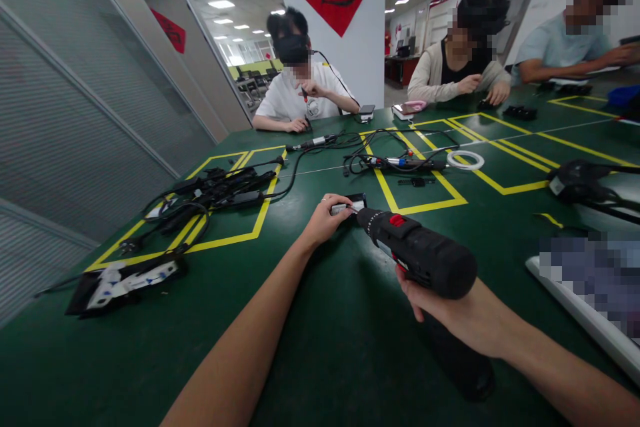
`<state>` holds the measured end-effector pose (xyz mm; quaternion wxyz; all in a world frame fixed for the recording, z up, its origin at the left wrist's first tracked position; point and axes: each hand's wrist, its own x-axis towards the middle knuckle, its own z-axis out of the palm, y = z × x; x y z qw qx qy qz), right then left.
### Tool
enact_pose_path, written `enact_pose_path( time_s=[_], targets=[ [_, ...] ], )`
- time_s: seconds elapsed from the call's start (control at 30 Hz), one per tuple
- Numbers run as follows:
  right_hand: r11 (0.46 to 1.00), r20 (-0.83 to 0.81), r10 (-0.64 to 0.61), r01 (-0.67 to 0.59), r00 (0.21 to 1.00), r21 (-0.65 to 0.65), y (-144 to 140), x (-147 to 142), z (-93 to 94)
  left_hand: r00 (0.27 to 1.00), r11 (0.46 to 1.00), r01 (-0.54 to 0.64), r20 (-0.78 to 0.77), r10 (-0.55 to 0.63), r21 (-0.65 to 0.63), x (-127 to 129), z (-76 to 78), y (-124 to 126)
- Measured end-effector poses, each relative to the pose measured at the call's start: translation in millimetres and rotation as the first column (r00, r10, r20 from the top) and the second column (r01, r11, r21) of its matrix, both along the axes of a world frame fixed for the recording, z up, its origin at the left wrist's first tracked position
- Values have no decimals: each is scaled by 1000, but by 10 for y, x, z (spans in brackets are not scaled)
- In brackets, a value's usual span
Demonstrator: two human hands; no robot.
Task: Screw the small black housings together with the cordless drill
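My right hand [450, 307] is wrapped round the handle of a black cordless drill [420, 250] with red switches. The drill points forward and left, its bit reaching a small black and silver part [357, 203] on the table. Whether the bit touches that part I cannot tell. My left hand [327, 219] is closed on the part's left side, with the fingertips near the bit. The part's lower side is hidden behind my hand and the drill.
Black cables and adapters [225, 187] lie at the left, with a white-and-black piece [135, 283] before them. Corded screwdrivers [400, 163] and a white ring [465, 160] lie beyond my hands. A white-edged tablet-like object [580, 320] is at right. Several people sit across the green table [310, 360].
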<state>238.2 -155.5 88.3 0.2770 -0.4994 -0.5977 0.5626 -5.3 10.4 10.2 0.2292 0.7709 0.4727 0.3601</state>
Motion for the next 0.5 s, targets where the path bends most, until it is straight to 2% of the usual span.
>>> enact_pose_path(
  time_s=[0.5],
  targets=[
    [1000, 12, 11, -11, 1000, -21, 3, -9, 18, 1000, 1000, 2, 11, -2, -7, -2, 4, -1]
  ],
)
